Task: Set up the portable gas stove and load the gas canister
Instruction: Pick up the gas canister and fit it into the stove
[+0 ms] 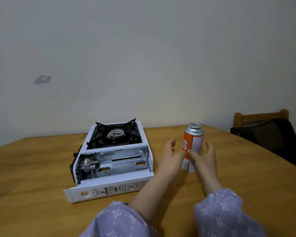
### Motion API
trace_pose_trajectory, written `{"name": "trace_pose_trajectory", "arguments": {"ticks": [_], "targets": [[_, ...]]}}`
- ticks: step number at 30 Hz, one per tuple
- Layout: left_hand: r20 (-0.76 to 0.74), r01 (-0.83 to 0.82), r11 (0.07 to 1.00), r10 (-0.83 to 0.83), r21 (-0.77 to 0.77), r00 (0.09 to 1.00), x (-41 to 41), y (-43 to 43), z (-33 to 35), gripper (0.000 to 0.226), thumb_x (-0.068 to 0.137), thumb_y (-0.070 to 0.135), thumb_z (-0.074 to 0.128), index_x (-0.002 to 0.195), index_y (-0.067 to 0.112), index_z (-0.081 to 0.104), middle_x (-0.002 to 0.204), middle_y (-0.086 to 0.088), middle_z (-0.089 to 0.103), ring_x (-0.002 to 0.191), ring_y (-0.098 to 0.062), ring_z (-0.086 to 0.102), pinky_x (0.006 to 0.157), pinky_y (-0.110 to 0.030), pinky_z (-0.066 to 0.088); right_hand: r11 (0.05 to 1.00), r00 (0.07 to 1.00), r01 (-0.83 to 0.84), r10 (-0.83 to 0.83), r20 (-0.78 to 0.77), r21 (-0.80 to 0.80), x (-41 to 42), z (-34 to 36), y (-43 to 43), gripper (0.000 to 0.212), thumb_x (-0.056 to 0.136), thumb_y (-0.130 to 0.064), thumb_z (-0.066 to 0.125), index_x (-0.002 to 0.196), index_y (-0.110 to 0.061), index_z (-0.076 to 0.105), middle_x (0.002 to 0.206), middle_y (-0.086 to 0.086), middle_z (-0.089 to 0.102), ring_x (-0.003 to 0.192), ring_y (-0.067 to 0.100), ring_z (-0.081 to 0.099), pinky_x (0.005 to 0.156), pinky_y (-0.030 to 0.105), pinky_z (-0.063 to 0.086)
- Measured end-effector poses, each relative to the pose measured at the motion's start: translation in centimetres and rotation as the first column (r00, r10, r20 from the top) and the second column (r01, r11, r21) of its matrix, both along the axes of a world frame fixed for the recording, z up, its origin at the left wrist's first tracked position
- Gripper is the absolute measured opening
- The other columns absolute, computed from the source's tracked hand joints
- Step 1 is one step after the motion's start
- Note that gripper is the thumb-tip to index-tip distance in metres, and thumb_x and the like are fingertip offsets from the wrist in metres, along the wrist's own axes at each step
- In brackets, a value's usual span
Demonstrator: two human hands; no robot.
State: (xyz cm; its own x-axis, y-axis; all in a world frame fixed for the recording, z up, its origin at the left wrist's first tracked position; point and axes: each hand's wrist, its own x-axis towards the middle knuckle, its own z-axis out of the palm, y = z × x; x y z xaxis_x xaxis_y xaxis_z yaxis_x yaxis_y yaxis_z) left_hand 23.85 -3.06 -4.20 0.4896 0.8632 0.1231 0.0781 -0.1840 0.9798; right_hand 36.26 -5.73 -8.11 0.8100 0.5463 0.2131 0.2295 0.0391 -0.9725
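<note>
A white portable gas stove (116,151) with a black burner top sits on the wooden table (32,168). Its canister compartment lid (108,189) is folded down toward me, and the bay behind it holds no canister. An orange and silver gas canister (193,144) stands upright to the right of the stove, its cap off. My left hand (172,153) and my right hand (204,156) are on either side of the canister, fingers spread and relaxed. The thumbs nearly meet in front of the canister, and neither hand grips it.
A dark chair (272,135) with a wooden backrest stands at the table's right side. A pale wall (143,57) rises just behind the table's far edge.
</note>
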Motion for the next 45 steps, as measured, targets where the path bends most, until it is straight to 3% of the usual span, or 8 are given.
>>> {"name": "trace_pose_trajectory", "arguments": {"ticks": [5, 12, 19, 25, 28, 36, 40, 45], "targets": [[0.004, 0.107, 0.983, -0.108, -0.147, 0.994, 0.6, -0.2, 0.7, 0.075, 0.090, 0.012, 0.057, 0.154, 0.017, 0.019, 0.159, -0.006, 0.027, 0.142, -0.020, 0.032, 0.102, -0.026, 0.031, 0.991, 0.992, -0.124, 0.122, 0.030, 0.043, -0.9, -0.2, 0.2, 0.067, 0.072, -0.012, 0.077, 0.131, -0.022, 0.048, 0.122, 0.002, 0.063, 0.109, 0.021, 0.063, 0.092, 0.041, 0.050], [0.073, 0.185, 0.963, -0.173, -0.199, 0.982, 0.6, -0.6, 0.8, 0.074, 0.092, 0.004, 0.052, 0.154, 0.014, 0.013, 0.154, -0.006, 0.036, 0.123, -0.007, 0.041, 0.093, -0.019, 0.034, 0.999, 0.992, 0.019, -0.014, 0.123, -0.039, -1.2, -0.1, 0.1, 0.053, 0.077, -0.006, 0.070, 0.126, -0.018, 0.052, 0.116, 0.007, 0.040, 0.089, 0.018, 0.048, 0.077, 0.027, 0.035], [0.099, 0.155, 0.964, -0.136, -0.215, 0.986, -0.3, -0.7, 0.5, 0.080, 0.089, 0.002, 0.056, 0.154, 0.015, 0.012, 0.151, -0.005, 0.038, 0.113, -0.005, 0.044, 0.060, 0.001, 0.040, 0.999, 0.994, -0.021, 0.017, 0.111, 0.039, -1.7, 0.0, -0.1, 0.067, 0.069, -0.006, 0.080, 0.127, -0.016, 0.048, 0.115, -0.003, 0.048, 0.100, 0.011, 0.051, 0.077, 0.021, 0.041], [0.159, 0.105, 0.975, -0.075, -0.195, 0.984, -1.5, -0.4, 0.3, 0.083, 0.088, 0.004, 0.063, 0.154, 0.014, 0.014, 0.141, -0.008, 0.051, 0.117, -0.019, 0.058, 0.095, -0.029, 0.048, 0.989, 0.992, -0.071, 0.056, 0.109, 0.132, -2.6, 0.0, 0.3, 0.065, 0.062, 0.006, 0.079, 0.110, -0.025, 0.049, 0.099, -0.016, 0.060, 0.085, -0.006, 0.061, 0.062, 0.005, 0.045], [0.210, 0.094, 0.977, -0.052, -0.193, 0.976, -2.1, -0.3, 0.3, 0.080, 0.086, 0.004, 0.068, 0.150, 0.015, 0.023, 0.136, -0.010, 0.056, 0.118, -0.023, 0.060, 0.090, -0.028, 0.051, 0.985, 0.983, -0.104, 0.080, 0.166, 0.140, -3.3, 0.1, 0.3, 0.068, 0.057, 0.000, 0.084, 0.103, -0.038, 0.052, 0.098, -0.018, 0.063, 0.084, -0.016, 0.059, 0.062, 0.004, 0.045], [0.298, -0.038, 0.985, 0.087, -0.166, 0.950, -5.2, 0.2, 1.5, 0.089, 0.063, 0.028, 0.084, 0.139, 0.024, 0.039, 0.125, -0.004, 0.057, 0.106, -0.017, 0.064, 0.088, -0.042, 0.057, 0.988, 0.891, -0.148, 0.116, 0.440, 0.038, -5.4, 1.0, 0.3, 0.070, 0.057, -0.017, 0.084, 0.112, -0.047, 0.052, 0.109, -0.017, 0.063, 0.101, 0.011, 0.060, 0.082, 0.040, 0.053], [0.326, -0.066, 0.984, 0.117, -0.165, 0.938, -7.4, 1.0, 1.7, 0.086, 0.074, 0.021, 0.084, 0.143, 0.027, 0.032, 0.117, 0.004, 0.054, 0.099, -0.014, 0.064, 0.064, -0.025, 0.058, 0.990, 0.766, -0.139, 0.088, 0.637, 0.030, -6.6, 1.7, 0.3, 0.072, 0.055, -0.015, 0.085, 0.115, -0.040, 0.055, 0.109, -0.020, 0.060, 0.101, 0.009, 0.052, 0.091, 0.050, 0.045], [0.310, -0.086, 0.982, 0.136, -0.168, 0.941, -9.8, 1.7, 1.4, 0.075, 0.074, 0.021, 0.083, 0.137, 0.026, 0.042, 0.122, -0.006, 0.057, 0.099, -0.024, 0.068, 0.073, -0.036, 0.062, 0.988, 0.659, -0.148, 0.124, 0.741, -0.033, -8.1, 2.5, 0.2, 0.074, 0.056, -0.009, 0.087, 0.121, -0.032, 0.060, 0.122, -0.010, 0.063, 0.116, 0.015, 0.054, 0.108, 0.057, 0.029]]}}
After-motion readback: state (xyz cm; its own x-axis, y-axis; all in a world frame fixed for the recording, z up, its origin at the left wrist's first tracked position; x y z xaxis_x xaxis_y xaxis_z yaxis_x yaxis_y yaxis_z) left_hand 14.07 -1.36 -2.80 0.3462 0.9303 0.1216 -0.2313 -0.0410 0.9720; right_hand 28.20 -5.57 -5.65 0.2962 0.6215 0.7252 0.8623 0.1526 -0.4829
